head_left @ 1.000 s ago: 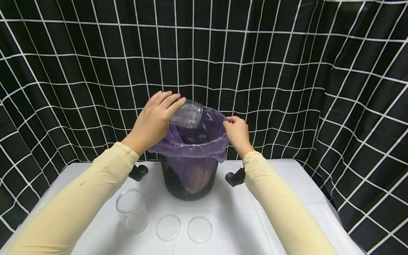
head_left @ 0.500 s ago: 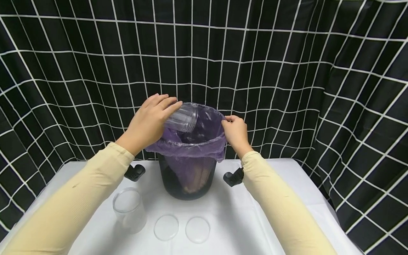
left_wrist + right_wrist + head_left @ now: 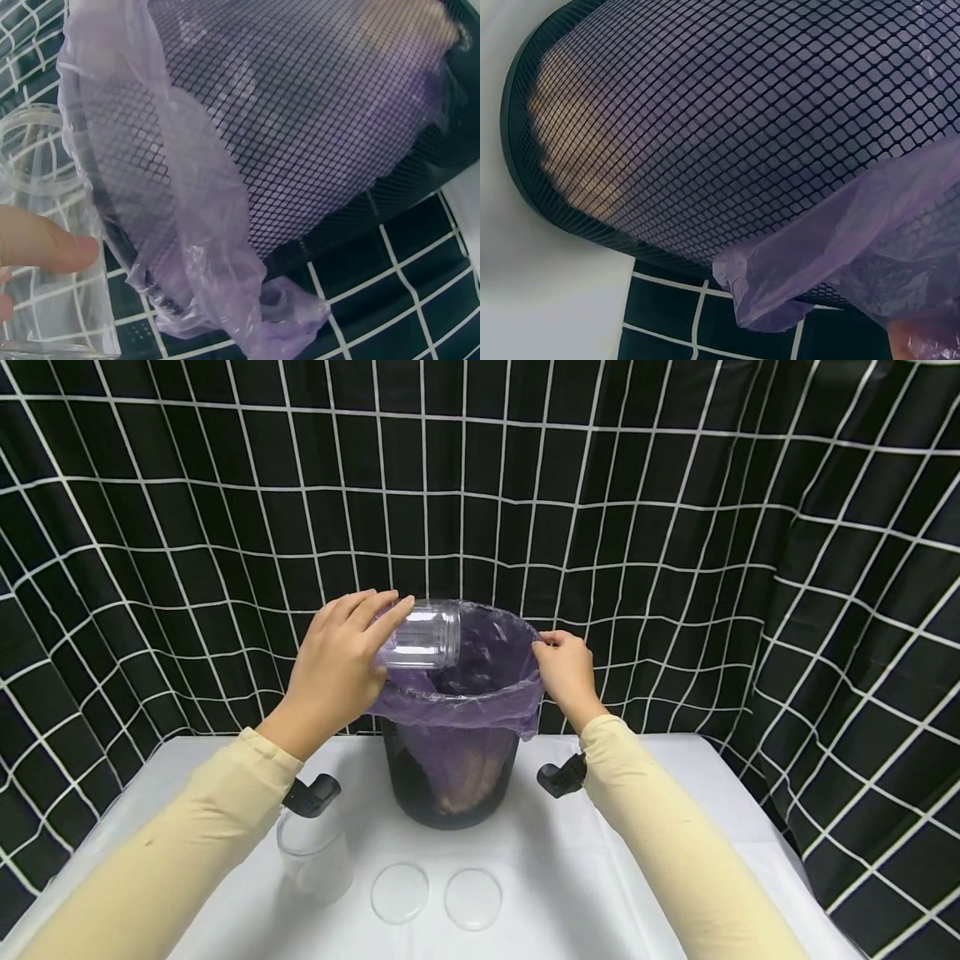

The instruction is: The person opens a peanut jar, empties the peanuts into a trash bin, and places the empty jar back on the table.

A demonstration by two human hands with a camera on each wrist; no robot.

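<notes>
A clear, glossy, ribbed plastic jar (image 3: 423, 635) is seen beside a black, matt metal-mesh bin (image 3: 450, 777) lined with a thin, crinkled, shiny purple plastic bag (image 3: 457, 706). Smooth white cloth is laid over the table (image 3: 675, 793); two clear glossy plastic lids (image 3: 400, 893) are seen there.

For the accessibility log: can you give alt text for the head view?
The left hand holds a clear jar on its side over a black mesh bin lined with a purple bag, whose rim the right hand pinches. The bin stands on a white table, with another jar and two clear lids nearer the camera.
</notes>
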